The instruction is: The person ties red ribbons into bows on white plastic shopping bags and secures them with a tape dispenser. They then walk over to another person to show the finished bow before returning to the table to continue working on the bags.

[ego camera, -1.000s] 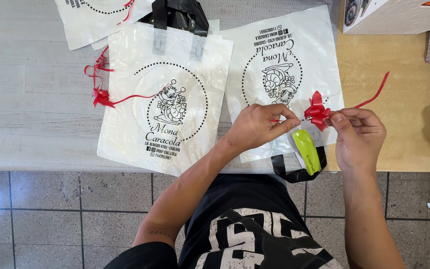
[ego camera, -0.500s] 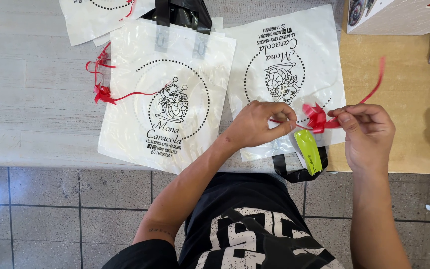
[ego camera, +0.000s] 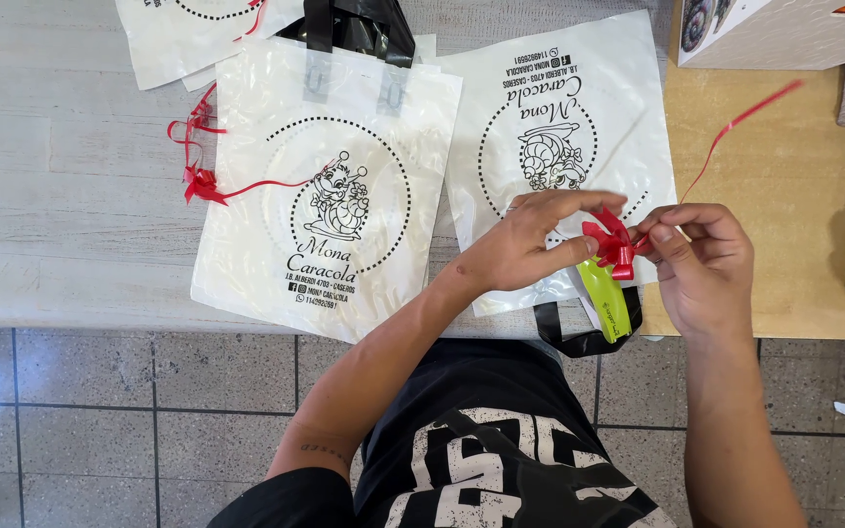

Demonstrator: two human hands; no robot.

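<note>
My left hand pinches a small red ribbon bow at the near edge of a white printed plastic bag lying on the table. My right hand grips the same ribbon just right of the bow; a long red ribbon tail rises from it up to the right. Under the bow a yellow-green tag and a black strap handle hang over the table edge.
A second white printed bag lies to the left with black handles at its top. Another red bow with loose ribbon rests beside it. More bags are at the back left. A box stands back right on a tan board.
Both hands have shifted slightly on the bow, with the left thumb and finger spread wider around it. The ribbon tail has swung and stretched farther up to the right.
</note>
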